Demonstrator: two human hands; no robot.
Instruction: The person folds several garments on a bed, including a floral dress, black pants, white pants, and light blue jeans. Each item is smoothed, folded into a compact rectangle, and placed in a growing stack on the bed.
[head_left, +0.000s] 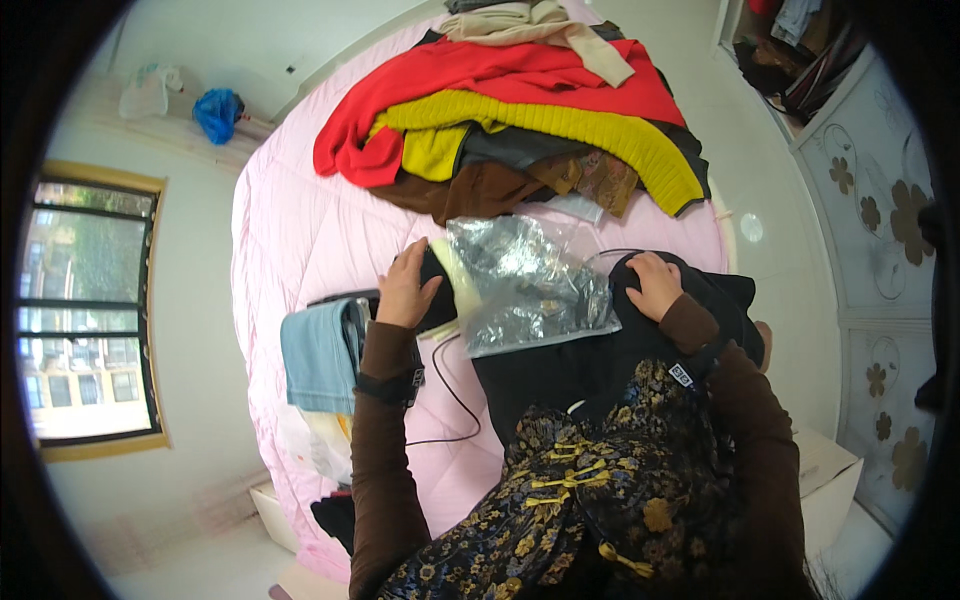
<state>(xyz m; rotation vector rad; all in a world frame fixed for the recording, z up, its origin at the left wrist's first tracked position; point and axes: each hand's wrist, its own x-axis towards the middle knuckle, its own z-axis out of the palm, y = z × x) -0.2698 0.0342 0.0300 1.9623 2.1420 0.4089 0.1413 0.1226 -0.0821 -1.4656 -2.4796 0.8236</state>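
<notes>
A clear plastic bag with something dark inside lies across the bed's edge of my lap, between my two hands. Its film is crinkled and shiny. My left hand rests on or just over a black folded item, thumb spread from the fingers. Beside that item is a pale yellow piece, partly under the bag. Folded light-blue jeans sit left of my left wrist. My right hand lies on my black-trousered knee, holding nothing.
On the pink quilt ahead is a heap of clothes, including a red garment, a yellow quilted garment and a brown garment. A thin black cable crosses the quilt. A floral-patterned cabinet stands right.
</notes>
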